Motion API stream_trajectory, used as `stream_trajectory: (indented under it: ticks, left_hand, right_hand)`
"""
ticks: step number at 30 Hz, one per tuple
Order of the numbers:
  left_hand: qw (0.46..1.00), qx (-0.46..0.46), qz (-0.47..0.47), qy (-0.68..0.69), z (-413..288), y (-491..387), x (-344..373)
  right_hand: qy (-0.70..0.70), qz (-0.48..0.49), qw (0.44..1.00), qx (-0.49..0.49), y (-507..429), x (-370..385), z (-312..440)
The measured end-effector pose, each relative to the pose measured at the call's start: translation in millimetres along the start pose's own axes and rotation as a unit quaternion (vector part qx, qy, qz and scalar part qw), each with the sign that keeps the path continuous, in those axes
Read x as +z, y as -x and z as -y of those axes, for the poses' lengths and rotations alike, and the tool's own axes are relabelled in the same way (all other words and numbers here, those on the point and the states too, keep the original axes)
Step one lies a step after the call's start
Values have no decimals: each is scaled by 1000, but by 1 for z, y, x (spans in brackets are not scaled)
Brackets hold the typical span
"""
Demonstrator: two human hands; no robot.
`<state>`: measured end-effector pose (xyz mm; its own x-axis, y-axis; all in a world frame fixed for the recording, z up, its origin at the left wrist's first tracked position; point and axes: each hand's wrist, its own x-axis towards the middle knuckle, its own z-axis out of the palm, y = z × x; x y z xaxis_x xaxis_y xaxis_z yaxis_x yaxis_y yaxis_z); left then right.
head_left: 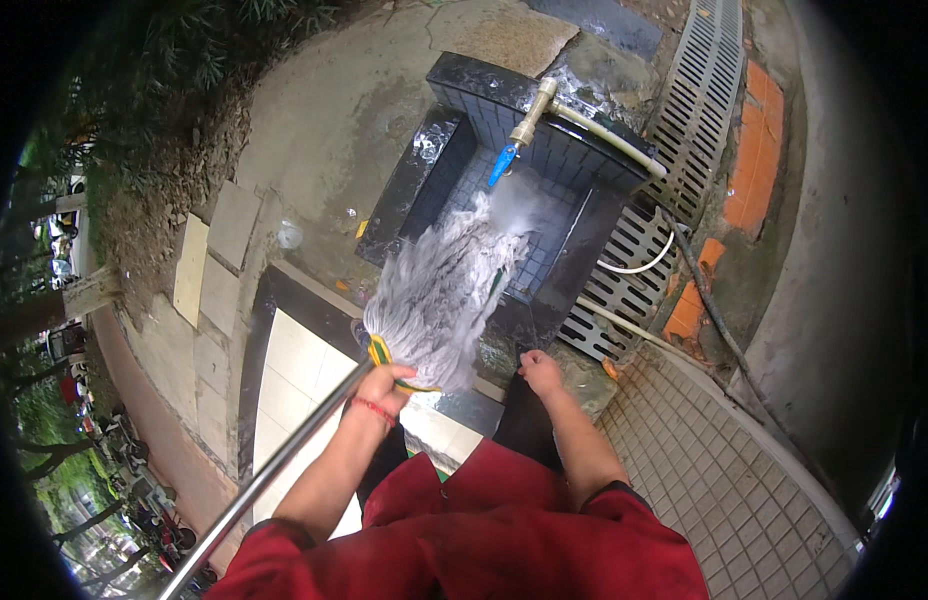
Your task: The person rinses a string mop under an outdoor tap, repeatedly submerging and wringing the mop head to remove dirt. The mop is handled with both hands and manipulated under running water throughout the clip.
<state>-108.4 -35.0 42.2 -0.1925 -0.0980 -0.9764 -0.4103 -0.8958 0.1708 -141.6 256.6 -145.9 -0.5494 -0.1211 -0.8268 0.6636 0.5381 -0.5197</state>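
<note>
My left hand [385, 390] grips the yellow-and-green headband [378, 351] of a grey string mop. The wet mop strands [449, 292] stretch forward over the near side of a dark tiled basin [565, 259]. From the headband, the shiny metal mop handle [261, 484] slants back past the outside of my left forearm. Water [518, 206] sprays from a tap with a blue lever [503, 165] onto the far end of the strands. My right hand [540, 371] is curled by my dark trouser leg, near the basin's front right corner, with nothing visible in it.
A pale pipe [610, 139] runs from the tap along the basin's back edge. To the right are slotted drain grates [625, 281], a white hose [644, 266] and a dark hose [708, 300]. Loose paving slabs [231, 225] lie left. A tiled ledge [704, 442] borders the right wall.
</note>
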Motion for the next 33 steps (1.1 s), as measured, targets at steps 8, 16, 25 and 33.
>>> stream_trajectory:
  ticks: [8, 16, 25, 33]
  left_hand:
    - [998, -18, -1, 68, 26, 115, -24]
    - [1000, 24, 9, -11, 13, 115, -7]
    - [948, 25, 85, 307, -12, 157, -42]
    - [918, -13, 93, 385, 7, 1, 22]
  right_hand:
    - [-326, 115, 912, 218, 48, 61, 69]
    - [-518, 103, 834, 161, 36, 84, 109]
    - [-58, 5, 989, -137, 40, 66, 211]
    - [-123, -80, 980, -138, -65, 43, 228]
